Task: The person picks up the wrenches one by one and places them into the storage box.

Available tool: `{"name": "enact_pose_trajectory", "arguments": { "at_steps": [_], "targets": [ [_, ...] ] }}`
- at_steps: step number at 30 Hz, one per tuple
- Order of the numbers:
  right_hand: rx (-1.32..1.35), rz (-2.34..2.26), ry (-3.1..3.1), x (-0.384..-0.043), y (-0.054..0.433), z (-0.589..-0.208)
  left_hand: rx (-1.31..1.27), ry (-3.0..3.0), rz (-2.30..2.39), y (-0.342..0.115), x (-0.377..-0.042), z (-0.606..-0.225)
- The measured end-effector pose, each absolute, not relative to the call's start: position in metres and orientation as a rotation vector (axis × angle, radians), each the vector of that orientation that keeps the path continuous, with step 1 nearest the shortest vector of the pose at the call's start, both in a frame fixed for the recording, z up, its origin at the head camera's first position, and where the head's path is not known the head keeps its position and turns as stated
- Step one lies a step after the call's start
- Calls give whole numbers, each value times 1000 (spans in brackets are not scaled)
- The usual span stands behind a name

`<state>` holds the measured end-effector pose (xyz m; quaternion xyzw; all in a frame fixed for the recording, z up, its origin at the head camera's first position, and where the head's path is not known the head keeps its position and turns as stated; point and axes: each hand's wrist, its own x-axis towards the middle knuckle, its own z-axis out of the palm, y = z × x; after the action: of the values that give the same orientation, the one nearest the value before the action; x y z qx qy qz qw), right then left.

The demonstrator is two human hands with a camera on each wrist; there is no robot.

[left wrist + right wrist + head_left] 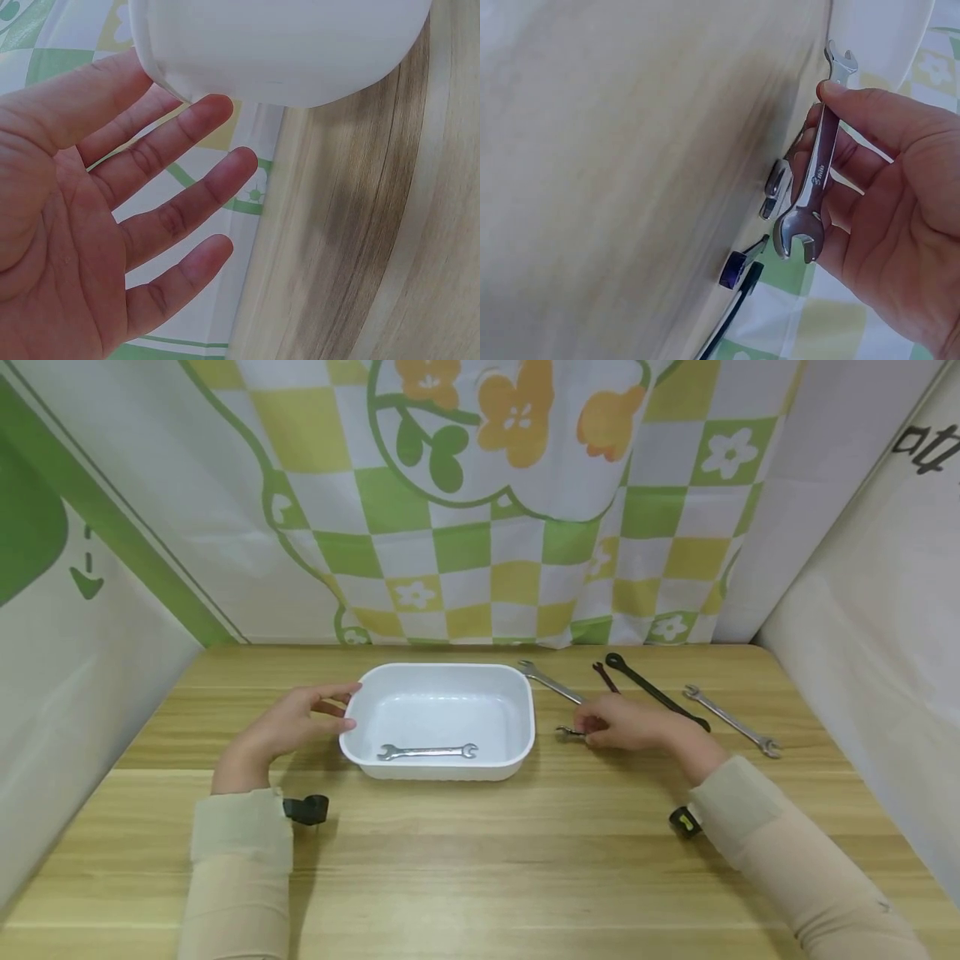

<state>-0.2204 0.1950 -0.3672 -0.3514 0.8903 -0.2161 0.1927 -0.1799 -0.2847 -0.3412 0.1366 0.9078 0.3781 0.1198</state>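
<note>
A white plastic basin (438, 677) stands on the table, with one small silver open-end wrench (427, 752) lying along its near inner side. My left hand (300, 718) is at the basin's left end, thumb and fingertips right at the rim. In the left wrist view that hand's fingers (206, 184) are spread and fairly straight beside the basin wall (285, 60). My right hand (622, 722), to the right of the basin, pinches a small silver double open-end wrench (817, 165) between thumb and fingers. Both ends of this wrench show in the right wrist view.
Around my right hand lie a longer silver wrench (551, 681), a short dark red wrench (606, 677), a black wrench (652, 689) and another silver wrench (731, 720). A checked, flowered cloth (487, 560) hangs along the table's back edge.
</note>
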Motion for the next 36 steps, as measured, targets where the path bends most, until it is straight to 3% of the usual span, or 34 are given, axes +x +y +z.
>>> {"name": "enact_pose_trajectory", "arguments": {
  "at_steps": [19,36],
  "targets": [
    [-932,-736,2619,-223,199,-335,402,2633,1126,-285,-184,-341],
    [-1063,-831,2573,-228,149,-320,376,2633,1131,-285,-181,-343]
  ]
}}
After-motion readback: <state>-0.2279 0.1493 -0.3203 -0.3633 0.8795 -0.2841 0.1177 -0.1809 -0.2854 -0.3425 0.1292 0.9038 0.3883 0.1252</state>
